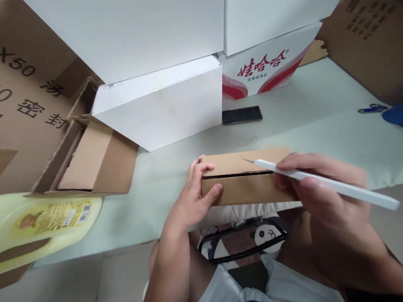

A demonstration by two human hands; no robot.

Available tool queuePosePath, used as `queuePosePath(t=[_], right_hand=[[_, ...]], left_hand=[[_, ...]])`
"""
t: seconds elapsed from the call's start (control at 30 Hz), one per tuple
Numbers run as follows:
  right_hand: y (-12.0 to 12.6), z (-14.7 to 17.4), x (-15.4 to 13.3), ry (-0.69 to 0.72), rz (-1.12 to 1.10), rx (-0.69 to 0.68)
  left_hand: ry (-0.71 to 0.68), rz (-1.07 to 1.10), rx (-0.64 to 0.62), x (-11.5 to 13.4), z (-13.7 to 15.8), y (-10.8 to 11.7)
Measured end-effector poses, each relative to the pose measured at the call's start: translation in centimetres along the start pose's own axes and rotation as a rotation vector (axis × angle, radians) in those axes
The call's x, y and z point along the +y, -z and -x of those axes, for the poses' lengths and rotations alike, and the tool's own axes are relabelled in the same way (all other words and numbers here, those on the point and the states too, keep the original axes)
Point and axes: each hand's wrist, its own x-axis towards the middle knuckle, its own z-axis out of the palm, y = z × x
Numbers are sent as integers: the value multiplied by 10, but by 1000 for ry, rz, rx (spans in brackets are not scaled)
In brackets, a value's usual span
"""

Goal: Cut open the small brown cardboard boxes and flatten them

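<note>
A small brown cardboard box (239, 188) stands at the table's near edge, with a dark slit along its front upper edge. My left hand (197, 193) grips the box's left end, thumb on the front and fingers over the top. Pinched in my right hand (324, 188) is a slim white pen-like tool (343, 188); its thin, dark pointed tip is over the box's top face, and I cannot tell whether it touches. The fingers of that hand are beside the box's right end, which they partly hide.
White boxes (176, 109) and a red-and-white carton (261, 71) line the back of the table (283, 121). A black phone (242, 115) lies before them. At left are an open cardboard carton (103, 155) and a yellow jug (56, 222); a blue object (371, 108) lies at right.
</note>
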Motion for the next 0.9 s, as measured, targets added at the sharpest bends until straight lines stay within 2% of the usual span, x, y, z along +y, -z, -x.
queuePosePath(t=[0.13, 0.3, 0.63, 0.9], right_hand=[[-8, -15, -6, -6, 57, 27], [-10, -25, -3, 22, 64, -172], [-10, -29, -7, -30, 81, -372], [-13, -26, -2, -42, 61, -373]], left_hand=[[-13, -9, -9, 1, -2, -3], [-17, -37, 0, 0, -3, -4], [-60, -40, 63, -3, -3, -8], [-71, -62, 72, -5, -4, -7]])
